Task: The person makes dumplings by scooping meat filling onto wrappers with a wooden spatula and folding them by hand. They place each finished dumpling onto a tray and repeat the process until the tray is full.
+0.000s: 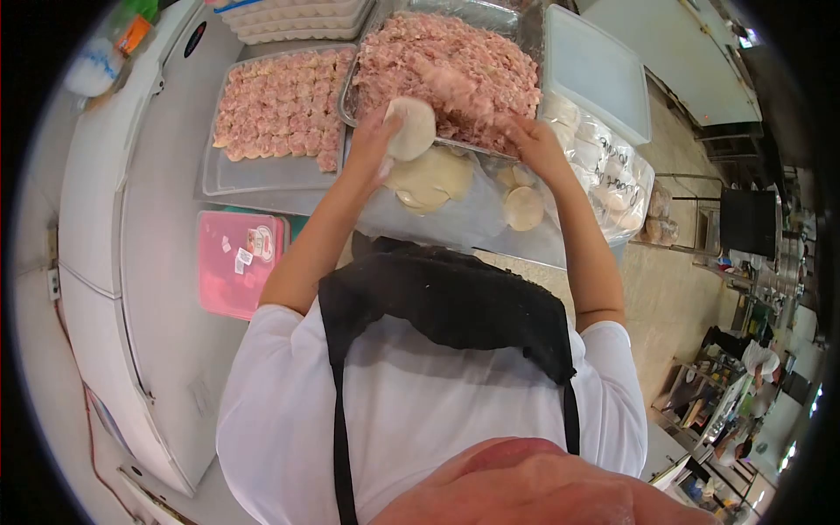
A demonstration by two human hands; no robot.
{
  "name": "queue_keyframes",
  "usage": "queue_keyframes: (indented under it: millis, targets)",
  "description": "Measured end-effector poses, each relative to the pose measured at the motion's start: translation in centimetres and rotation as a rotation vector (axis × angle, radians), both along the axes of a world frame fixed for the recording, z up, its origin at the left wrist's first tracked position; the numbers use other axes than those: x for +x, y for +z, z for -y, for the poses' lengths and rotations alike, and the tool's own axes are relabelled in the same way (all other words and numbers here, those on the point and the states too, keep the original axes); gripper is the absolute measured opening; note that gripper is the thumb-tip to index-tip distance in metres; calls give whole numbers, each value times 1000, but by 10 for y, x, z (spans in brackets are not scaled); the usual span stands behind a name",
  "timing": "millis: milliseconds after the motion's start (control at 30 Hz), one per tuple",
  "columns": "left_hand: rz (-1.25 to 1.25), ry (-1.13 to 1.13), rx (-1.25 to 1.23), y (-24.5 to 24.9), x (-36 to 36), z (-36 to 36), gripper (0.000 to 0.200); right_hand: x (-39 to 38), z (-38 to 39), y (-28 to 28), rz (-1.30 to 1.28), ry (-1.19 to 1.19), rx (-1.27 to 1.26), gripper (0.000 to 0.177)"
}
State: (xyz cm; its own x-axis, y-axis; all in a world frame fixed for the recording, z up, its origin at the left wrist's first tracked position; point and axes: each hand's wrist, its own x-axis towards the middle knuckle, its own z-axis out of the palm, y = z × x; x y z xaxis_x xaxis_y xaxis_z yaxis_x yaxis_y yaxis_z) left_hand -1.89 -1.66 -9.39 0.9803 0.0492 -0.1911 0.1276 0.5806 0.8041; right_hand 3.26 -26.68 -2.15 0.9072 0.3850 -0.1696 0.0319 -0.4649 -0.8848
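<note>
A round, pale dough wrapper (412, 129) is held up in my left hand (374, 143), its fingers closed at the wrapper's left edge. My right hand (535, 145) is at the near right rim of a metal tray (486, 16) heaped with pinkish ground meat (446, 70). The fingers of that hand are curled beside the meat; what they hold, if anything, I cannot make out. Below my hands, a pile of flat dough wrappers (430, 179) lies on plastic sheeting, with a few more wrappers (524, 208) to its right.
On the left, a tray (262, 178) carries rows of filled dumplings (280, 105). Stacked white trays (297, 26) stand behind it. A pink-lidded box (241, 262) sits lower left. To the right are a translucent lidded container (597, 74) and bagged wrappers (612, 175) with handwriting.
</note>
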Motion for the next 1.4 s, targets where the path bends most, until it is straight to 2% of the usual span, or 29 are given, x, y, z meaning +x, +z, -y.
queue_keyframes:
  millis: [100, 133, 200, 300, 333, 367, 433, 533, 633, 733, 833, 933, 1033, 1133, 1200, 1300, 1333, 1400]
  targets:
    - [23, 40, -258, 27, 29, 8, 37, 7, -8, 9, -101, -110, 195, 33]
    - [-41, 87, -242, 39, 34, 14, 39, 5, -14, 13, -110, -118, 257, 34]
    - [-18, 33, -438, 67, 40, 23, 46, 0, -33, 19, -127, -131, 382, 35]
    - [65, -24, -651, 98, 53, 19, 57, -13, -65, 4, 109, -243, 102, 34]
    - [98, -37, -708, 102, 59, 16, 61, -14, -63, -6, 261, -206, 21, 31]
    - [87, -50, -701, 96, 64, 12, 63, -15, -62, -15, 417, -182, -64, 28]
    - [68, -75, -682, 78, 74, -2, 67, -30, -52, 5, 500, -95, -246, 25]
    - [71, 48, -485, 62, 82, -11, 75, -46, -33, 44, 529, -54, -599, 21]
    - [-10, 57, -446, 70, 77, -10, 78, -52, -46, 66, 661, -153, -475, 20]
    - [-27, 4, -423, 88, 63, -2, 80, -32, -51, 35, 758, -134, -613, 21]
    - [-20, -103, -425, 70, 70, -9, 81, -19, -42, 16, 686, -114, -683, 21]
    - [-127, -29, -527, 71, 56, -3, 81, -8, -18, 11, 449, -105, -764, 23]
    - [-53, 70, -664, 54, 66, -7, 82, -19, -4, 43, 480, -38, -857, 27]
    - [-90, -4, -775, 68, 62, 8, 81, -35, -22, 45, 614, 55, -675, 24]
    - [-124, 59, -672, 86, 54, 21, 83, -28, -10, 35, 655, 187, -639, 18]
    - [-135, 125, -612, 88, 50, 29, 76, -34, -1, 95, 647, 218, -930, 18]
    - [-136, 133, -602, 86, 50, 32, 72, -43, -4, 106, 696, 182, -867, 17]
    - [-54, 222, -555, 79, 61, 42, 73, -34, -3, 74, 747, 200, -710, 17]
